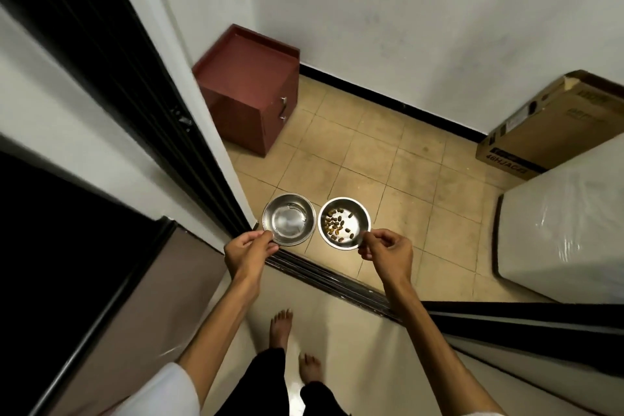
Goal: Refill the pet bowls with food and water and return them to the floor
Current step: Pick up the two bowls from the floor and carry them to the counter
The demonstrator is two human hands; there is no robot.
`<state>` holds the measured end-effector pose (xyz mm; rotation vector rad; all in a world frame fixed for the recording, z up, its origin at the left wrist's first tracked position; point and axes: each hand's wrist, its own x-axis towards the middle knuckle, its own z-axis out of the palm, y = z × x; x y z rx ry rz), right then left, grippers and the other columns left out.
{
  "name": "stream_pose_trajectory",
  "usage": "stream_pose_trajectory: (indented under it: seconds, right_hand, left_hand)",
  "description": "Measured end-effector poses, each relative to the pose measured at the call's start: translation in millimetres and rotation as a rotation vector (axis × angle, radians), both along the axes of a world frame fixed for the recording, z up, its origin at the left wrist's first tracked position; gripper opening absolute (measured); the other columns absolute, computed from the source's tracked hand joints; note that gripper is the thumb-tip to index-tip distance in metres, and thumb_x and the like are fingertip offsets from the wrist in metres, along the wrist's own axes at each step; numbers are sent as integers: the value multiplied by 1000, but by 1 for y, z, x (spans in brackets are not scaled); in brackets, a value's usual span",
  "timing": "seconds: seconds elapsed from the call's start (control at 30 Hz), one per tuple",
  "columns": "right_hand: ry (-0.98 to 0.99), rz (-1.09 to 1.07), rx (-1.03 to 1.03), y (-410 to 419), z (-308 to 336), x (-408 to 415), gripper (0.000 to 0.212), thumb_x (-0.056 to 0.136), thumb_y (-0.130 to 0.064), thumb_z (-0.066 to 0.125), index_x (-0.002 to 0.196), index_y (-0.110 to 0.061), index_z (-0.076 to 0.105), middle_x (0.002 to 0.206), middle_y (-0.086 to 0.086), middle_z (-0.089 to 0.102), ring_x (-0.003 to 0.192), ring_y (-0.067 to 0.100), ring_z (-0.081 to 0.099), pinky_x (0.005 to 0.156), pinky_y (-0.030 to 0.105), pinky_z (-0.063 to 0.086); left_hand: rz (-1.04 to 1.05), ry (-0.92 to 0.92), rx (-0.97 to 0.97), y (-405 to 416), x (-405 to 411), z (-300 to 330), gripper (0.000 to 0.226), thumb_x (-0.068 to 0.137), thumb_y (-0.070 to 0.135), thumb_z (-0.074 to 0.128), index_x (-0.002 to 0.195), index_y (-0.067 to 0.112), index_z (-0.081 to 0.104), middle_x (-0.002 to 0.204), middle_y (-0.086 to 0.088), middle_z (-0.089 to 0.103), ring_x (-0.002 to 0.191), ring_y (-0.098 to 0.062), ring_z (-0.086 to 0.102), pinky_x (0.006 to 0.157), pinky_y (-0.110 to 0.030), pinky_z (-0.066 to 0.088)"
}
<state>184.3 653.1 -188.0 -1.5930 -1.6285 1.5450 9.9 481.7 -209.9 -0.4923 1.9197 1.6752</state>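
Bowls hang side by side over the tiled floor [388, 159], just past the door track [324, 275]. My left hand [248, 252] pinches the water bowl [289, 219] by its near rim; my right hand [388, 255] pinches the food bowl [343, 223] likewise. Open tile lies ahead; cabinet [250, 94] and box [553, 121] stand well apart.

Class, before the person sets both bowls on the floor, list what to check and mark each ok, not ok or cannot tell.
1. Left hand has a grip on the water bowl rim: ok.
2. Right hand pinches the food bowl rim: ok.
3. Water bowl holds water: ok.
4. Food bowl holds kibble: ok, only a little.
5. Tile floor ahead free: ok.
6. Bowls level: cannot tell.
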Motion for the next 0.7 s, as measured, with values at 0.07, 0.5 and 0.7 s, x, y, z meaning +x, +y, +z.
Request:
stream_pose_trajectory:
  seconds: [0.07,0.5,0.7]
  right_hand:
    - [7,47,9,-7,10,3,11,90,-6,70,84,-7,78,69,11,76,62,20,71,65,34,61]
    - [70,392,26,-79,63,11,14,90,-2,68,80,-5,78,62,9,71,58,18,66,70,41,63]
    - [79,573,68,-125,79,-7,15,90,-5,70,78,-8,78,64,9,72,63,20,72,72,42,65]
  left_hand:
    - [37,7,-3,-13,11,10,16,83,8,79,97,1,74,78,-17,76,69,-24,76,61,-20,59]
    - [457,60,85,-129,88,63,15,82,4,77,93,-5,73,73,-17,74,59,-20,73,63,-25,61]
    - [617,97,129,-189,104,77,18,86,0,74,99,-11,69,74,-19,71,48,-12,68,51,-17,55]
